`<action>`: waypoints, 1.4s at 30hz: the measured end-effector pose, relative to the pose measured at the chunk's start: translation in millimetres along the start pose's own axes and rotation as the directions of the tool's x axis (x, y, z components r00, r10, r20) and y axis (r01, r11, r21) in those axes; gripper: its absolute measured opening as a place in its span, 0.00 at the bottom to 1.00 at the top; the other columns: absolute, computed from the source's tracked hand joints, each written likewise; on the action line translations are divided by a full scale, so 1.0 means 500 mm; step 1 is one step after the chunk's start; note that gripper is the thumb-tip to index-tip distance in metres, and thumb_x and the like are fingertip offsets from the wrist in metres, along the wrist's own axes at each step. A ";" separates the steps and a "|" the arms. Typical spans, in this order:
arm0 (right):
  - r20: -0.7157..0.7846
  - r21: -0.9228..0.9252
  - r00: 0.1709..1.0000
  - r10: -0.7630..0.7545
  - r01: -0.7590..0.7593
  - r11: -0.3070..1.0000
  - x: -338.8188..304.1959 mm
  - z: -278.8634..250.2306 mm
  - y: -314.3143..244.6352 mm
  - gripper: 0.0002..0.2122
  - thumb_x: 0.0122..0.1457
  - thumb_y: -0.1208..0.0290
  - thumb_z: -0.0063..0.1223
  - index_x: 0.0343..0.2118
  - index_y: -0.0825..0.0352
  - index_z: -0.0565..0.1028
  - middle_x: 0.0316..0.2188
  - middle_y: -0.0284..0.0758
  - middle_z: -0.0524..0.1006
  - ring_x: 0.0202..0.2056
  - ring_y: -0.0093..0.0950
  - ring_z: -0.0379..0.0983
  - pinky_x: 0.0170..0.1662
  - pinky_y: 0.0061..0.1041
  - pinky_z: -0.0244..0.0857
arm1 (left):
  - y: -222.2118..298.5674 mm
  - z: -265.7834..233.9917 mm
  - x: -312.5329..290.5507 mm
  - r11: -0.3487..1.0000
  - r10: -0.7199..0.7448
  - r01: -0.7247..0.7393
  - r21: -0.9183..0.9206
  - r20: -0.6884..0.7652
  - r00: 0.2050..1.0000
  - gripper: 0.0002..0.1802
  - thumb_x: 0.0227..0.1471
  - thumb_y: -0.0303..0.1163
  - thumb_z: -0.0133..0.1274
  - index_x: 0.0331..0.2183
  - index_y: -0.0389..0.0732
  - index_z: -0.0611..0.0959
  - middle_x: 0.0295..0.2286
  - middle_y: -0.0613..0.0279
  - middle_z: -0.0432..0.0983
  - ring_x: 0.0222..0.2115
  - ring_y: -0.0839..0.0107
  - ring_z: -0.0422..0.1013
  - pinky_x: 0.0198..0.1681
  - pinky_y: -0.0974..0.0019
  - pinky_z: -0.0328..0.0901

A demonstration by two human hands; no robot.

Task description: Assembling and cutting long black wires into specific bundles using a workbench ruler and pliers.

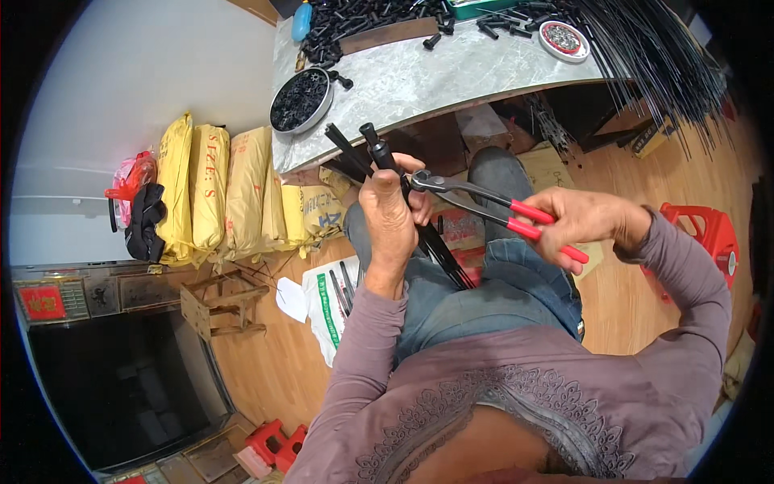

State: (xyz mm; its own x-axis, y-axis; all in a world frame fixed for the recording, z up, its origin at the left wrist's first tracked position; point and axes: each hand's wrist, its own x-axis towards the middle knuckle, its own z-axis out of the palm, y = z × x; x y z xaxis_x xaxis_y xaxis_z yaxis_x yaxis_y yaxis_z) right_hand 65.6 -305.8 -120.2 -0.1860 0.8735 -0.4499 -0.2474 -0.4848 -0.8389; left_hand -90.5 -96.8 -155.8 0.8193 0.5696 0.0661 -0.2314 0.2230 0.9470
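My left hand (pixel 387 214) is closed around a bundle of thin black rods (pixel 443 254) with a thicker black shaft, like a folded umbrella frame. The capped shaft end (pixel 372 139) sticks up past my thumb toward the table, and the rods' lower ends rest at my lap. In my right hand (pixel 576 219) is a pair of pliers (pixel 526 228) with red handles, gripped with the handles somewhat apart. The pliers' metal head lies right beside the fingers of my left hand. What sits between the jaws is too small to make out.
Ahead stands a marbled table (pixel 403 85) with a heap of black plastic parts (pixel 363 20), a round tin of small black pieces (pixel 301 101) and a white-and-red tin (pixel 563 41). Long black rods (pixel 645 48) overhang its right end. Yellow sacks (pixel 208 189) stand left; a red stool (pixel 703 234) stands right.
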 end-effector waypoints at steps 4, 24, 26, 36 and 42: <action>-0.133 -0.728 0.949 -0.287 0.103 0.678 -0.002 -0.009 -0.031 0.16 0.53 0.70 0.59 0.41 0.69 0.67 0.18 0.32 0.73 0.17 0.22 0.70 0.22 0.24 0.65 | 0.000 0.002 -0.003 1.000 0.015 -0.015 -0.011 -0.015 1.000 0.34 0.51 0.61 0.47 0.35 0.35 0.74 0.14 0.69 0.60 0.10 0.81 0.56 0.12 0.76 0.52; -0.273 -0.524 0.862 -0.427 0.239 0.818 -0.037 0.005 -0.035 0.11 0.59 0.72 0.48 0.40 0.74 0.70 0.24 0.40 0.77 0.22 0.28 0.74 0.24 0.22 0.68 | -0.003 0.026 -0.016 0.994 0.061 -0.058 -0.097 0.022 0.998 0.24 0.53 0.50 0.55 0.34 0.35 0.75 0.15 0.68 0.65 0.11 0.83 0.60 0.13 0.77 0.55; -0.178 0.074 0.984 -0.015 0.029 0.997 -0.030 0.015 -0.005 0.11 0.62 0.69 0.44 0.35 0.75 0.70 0.18 0.40 0.75 0.12 0.25 0.70 0.15 0.21 0.64 | 0.006 0.027 -0.026 0.999 0.035 -0.035 -0.031 0.014 0.999 0.32 0.52 0.59 0.51 0.35 0.35 0.76 0.15 0.69 0.64 0.12 0.83 0.60 0.13 0.78 0.55; -0.062 -0.861 0.683 -0.727 0.332 0.385 -0.005 -0.014 -0.020 0.11 0.60 0.66 0.51 0.39 0.69 0.71 0.21 0.36 0.76 0.16 0.24 0.72 0.21 0.22 0.66 | 0.005 0.035 -0.028 0.998 0.059 -0.059 -0.030 0.014 0.998 0.29 0.51 0.56 0.53 0.34 0.36 0.75 0.14 0.70 0.63 0.11 0.85 0.59 0.13 0.79 0.54; -0.026 0.133 0.998 -0.053 0.056 0.990 -0.012 0.014 0.021 0.17 0.61 0.59 0.49 0.30 0.73 0.69 0.13 0.35 0.73 0.12 0.24 0.70 0.13 0.19 0.63 | 0.010 0.021 -0.028 0.996 0.035 -0.029 -0.080 0.071 0.997 0.28 0.52 0.55 0.53 0.34 0.35 0.75 0.13 0.71 0.62 0.11 0.85 0.57 0.13 0.78 0.54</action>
State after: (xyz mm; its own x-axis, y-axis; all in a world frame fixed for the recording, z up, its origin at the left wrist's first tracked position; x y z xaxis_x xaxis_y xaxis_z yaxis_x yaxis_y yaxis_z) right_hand 57.2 -316.5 -124.2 -0.1476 0.8987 -0.4129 -0.3819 -0.4369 -0.8144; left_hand -97.6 -112.1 -148.5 0.8458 0.5195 0.1213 -0.2963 0.2684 0.9166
